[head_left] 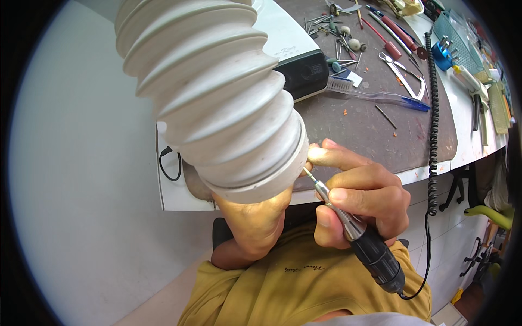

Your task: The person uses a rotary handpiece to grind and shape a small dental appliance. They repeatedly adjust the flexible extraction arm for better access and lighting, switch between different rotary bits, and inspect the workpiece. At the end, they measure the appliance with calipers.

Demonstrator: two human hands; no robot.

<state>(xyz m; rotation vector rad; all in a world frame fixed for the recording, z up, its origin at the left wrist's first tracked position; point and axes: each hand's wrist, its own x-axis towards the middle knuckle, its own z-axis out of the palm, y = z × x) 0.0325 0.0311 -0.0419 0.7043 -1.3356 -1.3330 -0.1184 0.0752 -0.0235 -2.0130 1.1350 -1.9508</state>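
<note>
My right hand (375, 195) grips a rotary handpiece (365, 247), black at the body with a silver metal neck. Its thin bit (309, 173) points up and left, toward the mouth of a wide white corrugated hose (217, 98). The thumb and fingers close around the metal neck, while the index finger reaches forward beside the hose's rim. Below the hose mouth is my left hand (253, 223), lit by a warm light. Its fingers are hidden behind the hose, so whatever they may hold does not show.
A white and black box-shaped device (302, 70) stands behind the hose. Scattered burs (348, 41), a toothbrush (380, 98) and a metal caliper (402, 76) lie on the brown mat (359, 130). A coiled black cord (433, 125) hangs over the table's right side.
</note>
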